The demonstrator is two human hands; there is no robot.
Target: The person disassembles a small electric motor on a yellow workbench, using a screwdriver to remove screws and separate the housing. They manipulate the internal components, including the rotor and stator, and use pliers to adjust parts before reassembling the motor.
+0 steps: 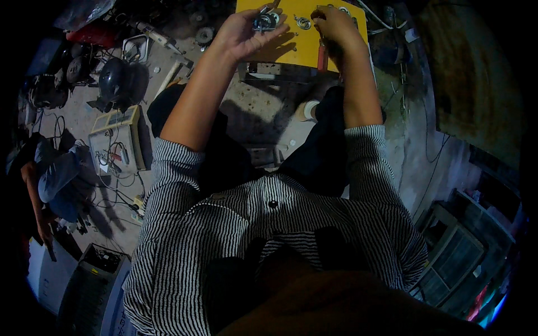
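At the top of the view, a yellow board lies under both my hands. My left hand is turned partly palm up, its fingers curved round a small round metal part. A thin brownish piece shows by its thumb. My right hand is at the board's right side with fingers bent together; what they pinch, if anything, is too small to name. Between the hands rests a small ring-shaped metal part. Just below my right fingers lies a tool with a red handle, its far end hidden.
On the floor to the left are a hammer, a black rounded housing, a beige box with wires and loose cables. Another person's arm shows at the far left. A rusty panel stands on the right.
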